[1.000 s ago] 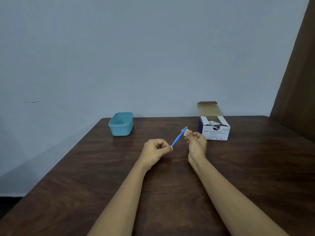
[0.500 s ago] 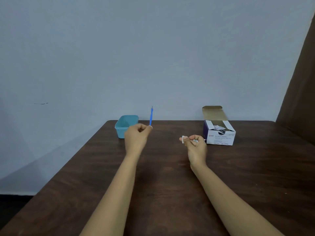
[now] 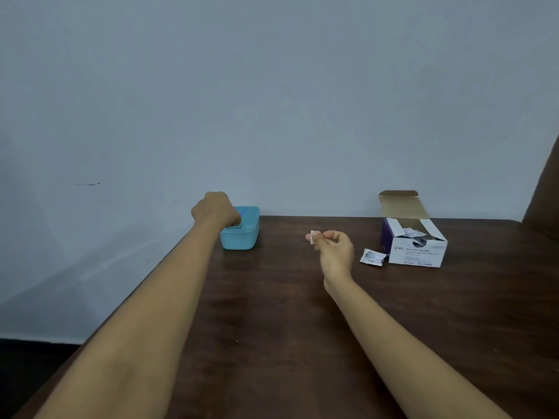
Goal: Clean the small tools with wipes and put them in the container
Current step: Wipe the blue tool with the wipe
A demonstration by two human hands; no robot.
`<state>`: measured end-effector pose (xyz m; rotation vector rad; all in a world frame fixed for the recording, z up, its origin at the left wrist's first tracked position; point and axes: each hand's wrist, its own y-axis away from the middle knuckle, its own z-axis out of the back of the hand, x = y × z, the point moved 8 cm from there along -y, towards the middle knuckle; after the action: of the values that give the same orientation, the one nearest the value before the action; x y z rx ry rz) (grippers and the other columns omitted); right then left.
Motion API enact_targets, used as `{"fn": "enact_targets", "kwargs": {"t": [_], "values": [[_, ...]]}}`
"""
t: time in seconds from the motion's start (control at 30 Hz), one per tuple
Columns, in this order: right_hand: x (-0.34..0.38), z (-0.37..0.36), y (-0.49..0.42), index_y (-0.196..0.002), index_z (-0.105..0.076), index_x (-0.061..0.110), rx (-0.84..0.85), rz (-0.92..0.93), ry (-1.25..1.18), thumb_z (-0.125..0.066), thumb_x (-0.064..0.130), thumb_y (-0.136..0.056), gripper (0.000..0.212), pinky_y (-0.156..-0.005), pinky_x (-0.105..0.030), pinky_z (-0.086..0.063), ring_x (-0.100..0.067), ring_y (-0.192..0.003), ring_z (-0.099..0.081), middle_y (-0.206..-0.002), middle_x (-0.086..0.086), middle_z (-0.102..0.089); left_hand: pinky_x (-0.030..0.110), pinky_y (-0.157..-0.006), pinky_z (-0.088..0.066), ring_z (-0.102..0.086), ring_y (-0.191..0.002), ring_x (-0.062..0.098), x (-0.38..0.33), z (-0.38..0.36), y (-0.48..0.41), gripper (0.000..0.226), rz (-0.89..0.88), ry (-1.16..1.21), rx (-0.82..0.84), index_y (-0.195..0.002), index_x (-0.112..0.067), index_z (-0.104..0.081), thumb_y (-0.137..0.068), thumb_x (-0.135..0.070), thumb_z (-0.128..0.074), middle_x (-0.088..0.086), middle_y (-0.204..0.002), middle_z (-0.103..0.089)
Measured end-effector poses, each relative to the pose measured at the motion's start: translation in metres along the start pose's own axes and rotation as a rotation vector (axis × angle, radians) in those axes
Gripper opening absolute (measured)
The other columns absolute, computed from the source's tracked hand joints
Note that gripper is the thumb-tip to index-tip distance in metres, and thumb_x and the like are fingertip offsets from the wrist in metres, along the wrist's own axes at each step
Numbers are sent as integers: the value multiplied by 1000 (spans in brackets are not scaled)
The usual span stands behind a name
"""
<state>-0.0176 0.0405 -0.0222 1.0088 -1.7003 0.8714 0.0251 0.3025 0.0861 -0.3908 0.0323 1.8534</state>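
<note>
My left hand (image 3: 215, 209) reaches over the near-left corner of the light blue container (image 3: 242, 237) at the table's back edge, fingers curled downward. A blurred piece of the blue tool (image 3: 243, 212) shows right beside those fingers, above the container's inside; the rest of it is hidden by the hand. My right hand (image 3: 334, 249) hovers over the middle of the table and pinches a small white wipe (image 3: 312, 237) between thumb and fingertips.
An open box of alcohol swabs (image 3: 416, 247) stands at the back right, flap up. A torn swab wrapper (image 3: 372, 257) lies just left of it. The dark wooden table (image 3: 272, 328) meets a pale wall behind; its left edge runs diagonally.
My left hand carried the blue tool away from the wipe, up and to the left, and now sits over the container. My right hand kept the wipe and stayed roughly in place.
</note>
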Motion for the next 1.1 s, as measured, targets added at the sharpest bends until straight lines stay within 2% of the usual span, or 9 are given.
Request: {"fn": "enact_targets", "kwargs": {"t": [0.07, 0.13, 0.33, 0.5, 0.6, 0.7, 0.83, 0.97, 1.1], "values": [[-9, -5, 1, -86, -49, 15, 17, 15, 19, -69, 16, -87, 20, -79, -21, -47, -3, -75, -66, -80, -1, -74, 21, -54, -37, -60, -78, 19, -5, -10, -7, 24, -22, -57, 17, -96, -8, -59, -76, -20, -66, 5, -99, -56], [-18, -5, 2, -86, -49, 15, 34, 20, 31, -68, 15, -87, 19, -83, -23, -49, -2, -79, -68, -80, -1, -74, 21, -52, -35, -58, -75, 19, -9, -20, -12, 24, -43, -80, 39, -97, -9, -60, -76, -20, -66, 5, -101, -56], [-22, -5, -6, -93, -52, 9, 49, -2, 18, -67, 15, -88, 17, -79, -18, -47, 2, -76, -67, -83, -3, -74, 21, -50, -31, -48, -60, 14, -18, -27, -30, 11, -48, -114, 49, -79, -11, -55, -73, -13, -64, 3, -94, -53], [-25, -8, -6, -91, -52, 10, 72, 1, 43, -68, 16, -88, 17, -80, -19, -47, -2, -81, -68, -82, -2, -75, 19, -51, -34, -60, -68, 14, -22, -31, -42, 15, -38, -131, 127, -84, -15, -70, -69, -13, -66, -3, -95, -65], [-27, -8, -6, -89, -53, 12, 67, 2, 57, -68, 17, -88, 16, -79, -20, -46, -4, -83, -69, -81, -1, -75, 19, -51, -32, -51, -58, 13, -30, -27, -47, 6, -52, -144, 86, -73, -14, -62, -70, -10, -64, -3, -83, -57], [-27, -9, -6, -86, -53, 14, 70, 8, 69, -68, 18, -87, 16, -81, -22, -48, -5, -83, -69, -79, 0, -75, 19, -51, -31, -49, -56, 12, -39, -30, -50, 8, -64, -145, 68, -71, -15, -58, -70, -9, -64, -2, -79, -54], [-27, -10, -8, -85, -52, 14, 72, 10, 63, -68, 17, -88, 16, -79, -22, -47, -4, -81, -69, -78, 0, -75, 20, -54, -35, -62, -74, 14, -36, -46, -53, 14, -45, -154, 110, -86, -13, -65, -72, -11, -64, -2, -93, -61], [-27, -11, -9, -83, -52, 16, 80, 13, 67, -68, 17, -88, 17, -81, -23, -47, -6, -84, -69, -78, 0, -75, 24, -66, -40, -61, -91, 18, -32, -56, -55, 26, -43, -193, 85, -110, -10, -58, -85, -16, -56, 4, -110, -56], [-27, -12, -9, -82, -52, 17, 80, 12, 80, -68, 17, -88, 17, -82, -23, -48, -7, -85, -69, -77, 1, -75, 25, -71, -39, -61, -102, 20, -27, -62, -59, 26, -19, -219, 90, -115, -9, -56, -90, -15, -52, 6, -114, -55]]}}
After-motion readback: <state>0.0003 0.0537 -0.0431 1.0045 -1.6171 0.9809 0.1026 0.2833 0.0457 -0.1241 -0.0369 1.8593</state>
